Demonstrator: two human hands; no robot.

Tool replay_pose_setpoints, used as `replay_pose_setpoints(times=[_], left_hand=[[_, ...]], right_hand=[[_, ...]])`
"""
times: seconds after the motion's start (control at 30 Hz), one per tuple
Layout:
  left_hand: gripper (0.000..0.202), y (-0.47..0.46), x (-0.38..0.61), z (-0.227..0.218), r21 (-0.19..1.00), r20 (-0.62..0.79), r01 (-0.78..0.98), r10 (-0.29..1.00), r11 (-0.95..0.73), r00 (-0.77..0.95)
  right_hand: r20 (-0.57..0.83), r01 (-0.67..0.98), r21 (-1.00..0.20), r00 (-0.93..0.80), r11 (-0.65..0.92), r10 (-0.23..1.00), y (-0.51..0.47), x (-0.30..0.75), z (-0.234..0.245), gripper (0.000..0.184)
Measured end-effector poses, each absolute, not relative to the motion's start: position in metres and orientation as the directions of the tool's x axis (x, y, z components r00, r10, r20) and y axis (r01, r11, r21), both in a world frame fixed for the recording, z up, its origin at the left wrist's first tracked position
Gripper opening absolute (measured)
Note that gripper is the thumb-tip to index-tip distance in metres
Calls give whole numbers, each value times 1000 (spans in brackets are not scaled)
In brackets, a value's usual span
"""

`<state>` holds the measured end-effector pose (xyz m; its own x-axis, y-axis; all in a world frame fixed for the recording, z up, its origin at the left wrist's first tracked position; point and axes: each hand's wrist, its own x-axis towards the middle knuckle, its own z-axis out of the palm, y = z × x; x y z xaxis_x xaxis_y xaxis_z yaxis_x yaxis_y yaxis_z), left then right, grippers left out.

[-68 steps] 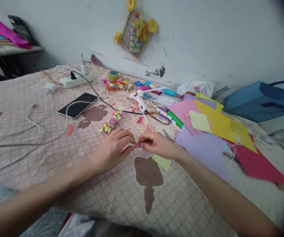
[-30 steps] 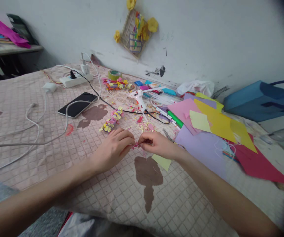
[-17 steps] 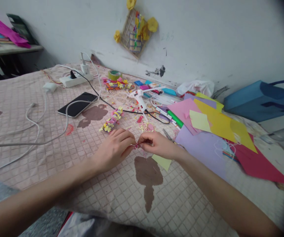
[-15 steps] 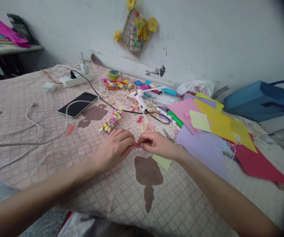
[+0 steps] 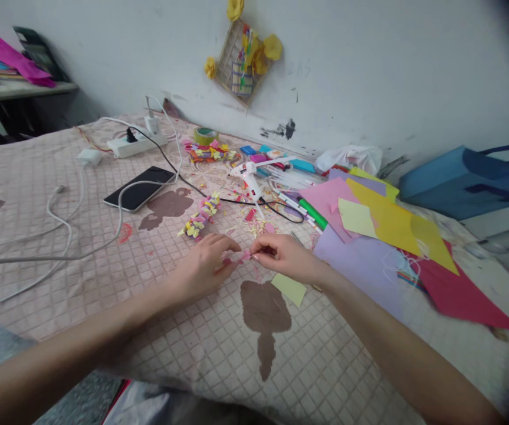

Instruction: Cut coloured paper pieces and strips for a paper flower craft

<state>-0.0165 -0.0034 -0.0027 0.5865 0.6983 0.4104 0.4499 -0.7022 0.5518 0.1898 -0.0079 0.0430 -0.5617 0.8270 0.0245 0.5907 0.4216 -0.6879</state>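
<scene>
A small pink paper piece (image 5: 245, 255) is between my two hands, just above the checked cloth. My right hand (image 5: 287, 257) is closed, thumb and forefinger pinching the paper piece at its right end. On the other side, my left hand (image 5: 203, 262) has its thumb and forefinger apart, close to the piece's left end; whether it touches is too small to tell. Just behind my left hand lies a garland of yellow, pink and purple paper flowers (image 5: 200, 217). A pale yellow paper slip (image 5: 290, 288) rests below my right wrist. Scissors behind that wrist are mostly hidden.
A white glue gun (image 5: 249, 177) stands beyond my hands, its black cord curving right. Paper scraps (image 5: 263, 227) surround it. Coloured sheets (image 5: 382, 206) and a green marker (image 5: 312, 213) lie rightward. On the left are a tablet (image 5: 139, 188), white cables and a power strip (image 5: 137, 143).
My left thumb and forefinger have parted, and my left hand has drawn slightly away. The pink paper piece shows more between my hands. My right hand keeps its pinch.
</scene>
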Motion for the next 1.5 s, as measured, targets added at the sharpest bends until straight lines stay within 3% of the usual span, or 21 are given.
replay_pose_setpoints(times=[0.1, 0.17, 0.27, 0.37, 0.6, 0.8, 0.97, 1.17, 1.3, 1.5], left_hand=[[11, 0, -18, -5, 544, 393, 437, 677, -717, 623], [10, 1, -19, -4, 550, 375, 441, 682, -709, 628], [10, 1, -20, -1, 568, 347, 462, 707, -681, 616], [10, -1, -21, 0, 580, 327, 480, 728, -658, 603], [10, -13, -28, 6, 615, 224, 561, 805, -554, 550], [11, -26, -34, 16, 666, 192, 544, 822, -511, 537], [8, -37, -44, 19, 682, 81, 549, 796, -483, 600], [15, -22, -45, 28, 657, 208, 538, 813, -528, 544], [18, 5, -24, 33, 736, 232, 449, 812, -507, 536], [19, 39, 5, 31, 873, 70, 292, 691, -392, 719]], right_hand=[[14, 594, -696, -550, 403, 835, -8, 191, 43, 14], [-25, 558, -765, -527, 323, 850, -7, 194, 41, 16], [-82, 419, -896, -483, 148, 871, -6, 200, 39, 19], [-94, 302, -952, -420, 42, 903, -4, 208, 37, 17], [-99, 32, -995, -378, -94, 921, -2, 220, 34, 9], [-140, -159, -962, -406, -221, 903, -7, 209, 31, 13], [-152, -149, -964, -364, -219, 919, -8, 202, 23, 11], [-97, 2, -995, -338, -103, 936, -9, 194, 20, 17], [21, 139, -988, -324, 69, 946, -12, 186, 28, 23], [118, 231, -954, -295, 190, 948, -14, 180, 38, 22]])
